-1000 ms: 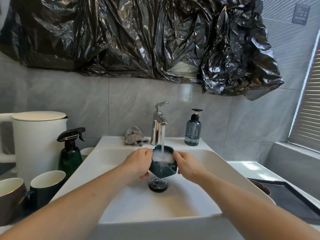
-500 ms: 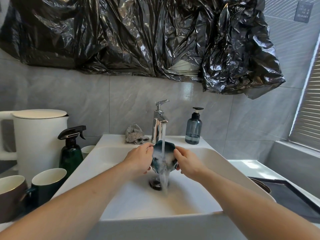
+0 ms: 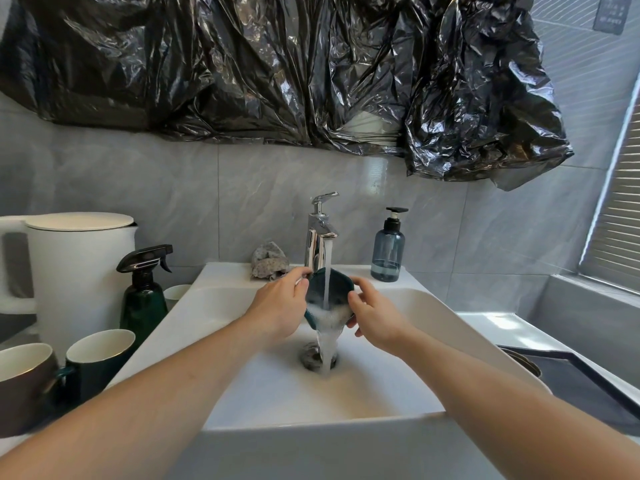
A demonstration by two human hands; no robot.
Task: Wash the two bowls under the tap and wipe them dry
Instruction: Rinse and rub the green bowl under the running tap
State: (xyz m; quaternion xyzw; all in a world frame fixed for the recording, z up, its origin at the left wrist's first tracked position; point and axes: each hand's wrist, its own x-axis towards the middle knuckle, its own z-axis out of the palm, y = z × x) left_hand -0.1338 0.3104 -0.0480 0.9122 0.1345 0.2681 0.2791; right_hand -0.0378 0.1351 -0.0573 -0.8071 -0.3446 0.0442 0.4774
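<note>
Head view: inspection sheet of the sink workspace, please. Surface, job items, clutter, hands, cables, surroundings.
Surface: white sink, wet; water runs into the drain.
Job's things: one dark green bowl, tilted under the running tap, water spilling out. Second bowl: not seen. Crumpled cloth on the ledge behind the basin.
Clutter: spray bottle, white kettle, two mugs, soap dispenser.
Hands: left hand and right hand hold the bowl by opposite sides.
Cables: nothing seen.
Surroundings: grey tiled wall, black plastic sheet above, window blind at right.
</note>
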